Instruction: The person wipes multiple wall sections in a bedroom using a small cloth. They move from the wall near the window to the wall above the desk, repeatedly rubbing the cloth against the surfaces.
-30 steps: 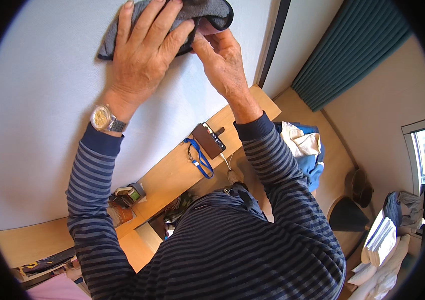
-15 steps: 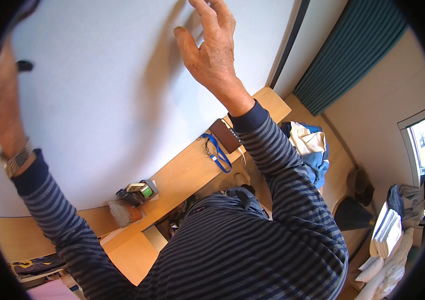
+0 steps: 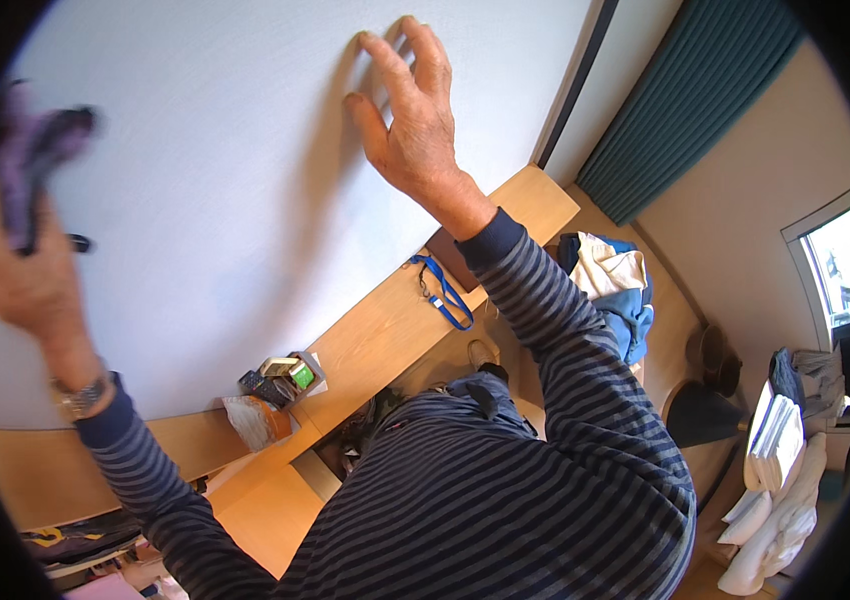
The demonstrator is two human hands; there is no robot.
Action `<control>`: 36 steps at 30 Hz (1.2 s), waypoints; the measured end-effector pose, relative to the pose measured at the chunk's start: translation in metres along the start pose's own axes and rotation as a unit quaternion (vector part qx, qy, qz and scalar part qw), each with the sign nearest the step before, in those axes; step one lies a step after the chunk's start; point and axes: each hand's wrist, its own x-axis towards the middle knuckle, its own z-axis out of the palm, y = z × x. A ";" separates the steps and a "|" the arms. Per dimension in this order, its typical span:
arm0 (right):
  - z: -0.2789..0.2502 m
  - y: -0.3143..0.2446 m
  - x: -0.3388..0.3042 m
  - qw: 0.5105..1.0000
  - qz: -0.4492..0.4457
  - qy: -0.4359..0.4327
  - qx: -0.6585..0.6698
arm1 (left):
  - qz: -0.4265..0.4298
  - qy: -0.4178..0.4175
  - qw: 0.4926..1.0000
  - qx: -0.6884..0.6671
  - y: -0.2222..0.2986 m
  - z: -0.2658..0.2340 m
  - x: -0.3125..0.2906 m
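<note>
A large pale blue-white panel (image 3: 205, 180) stands in front of me. My left hand (image 3: 25, 265), at its left side, is closed on a purple and black cloth (image 3: 30, 160), which is smeared by motion. Whether the cloth presses on the panel I cannot tell. A small black fitting (image 3: 81, 243) shows on the panel just right of that hand. Higher and toward the middle, my right hand (image 3: 417, 125) is open with its fingers spread and bent. Its fingertips appear to rest on the panel, and its shadow falls beside it.
Along the panel's foot runs a wooden shelf (image 3: 375, 325). It carries a blue lanyard (image 3: 438, 293), a brown notebook (image 3: 453, 258), a holder with remotes (image 3: 290, 378) and a packet (image 3: 255, 422). To the right are piled clothes (image 3: 613, 285), a green curtain (image 3: 690, 105) and a dark cone-shaped object (image 3: 700, 415).
My left hand has moved slightly right, and the cloth in it has come into view. My right hand sits a little lower and further left in the picture.
</note>
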 end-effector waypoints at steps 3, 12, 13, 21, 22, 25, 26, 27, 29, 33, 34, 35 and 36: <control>-0.020 0.018 -0.007 0.999 0.035 -0.029 0.029 | -0.001 -0.109 0.993 -0.053 0.096 0.022 -0.019; -0.100 0.104 -0.035 0.976 0.202 -0.054 0.062 | 0.038 -0.239 0.945 -0.222 0.312 0.122 0.037; -0.108 0.114 -0.039 0.976 0.206 -0.048 0.054 | 0.038 -0.235 0.942 -0.235 0.329 0.137 0.048; -0.162 0.171 -0.056 0.964 0.260 -0.001 0.055 | 0.080 -0.196 0.941 -0.263 0.432 0.249 0.122; -0.167 0.175 -0.057 0.964 0.261 0.005 0.054 | 0.087 -0.189 0.944 -0.257 0.437 0.257 0.128; -0.174 0.177 -0.056 0.965 0.259 0.014 0.037 | 0.092 -0.183 0.949 -0.241 0.436 0.263 0.141; -0.173 0.176 -0.053 0.966 0.255 0.017 0.035 | 0.097 -0.193 0.950 -0.227 0.430 0.262 0.147; -0.170 0.171 -0.051 0.966 0.254 0.018 0.034 | 0.091 -0.192 0.951 -0.224 0.420 0.258 0.154; -0.160 0.157 -0.043 0.968 0.244 0.021 0.059 | 0.057 -0.154 0.957 -0.240 0.391 0.242 0.164; -0.124 0.110 -0.023 0.972 0.202 0.009 0.122 | 0.028 -0.104 0.980 -0.166 0.298 0.174 0.166; -0.112 0.094 -0.017 0.974 0.185 0.001 0.134 | 0.024 -0.086 0.987 -0.136 0.273 0.155 0.162; -0.101 0.078 -0.012 0.973 0.168 -0.006 0.158 | 0.014 -0.016 0.992 -0.124 0.252 0.145 0.159; -0.089 0.061 -0.008 0.976 0.154 -0.008 0.155 | -0.008 0.002 0.996 -0.089 0.229 0.132 0.150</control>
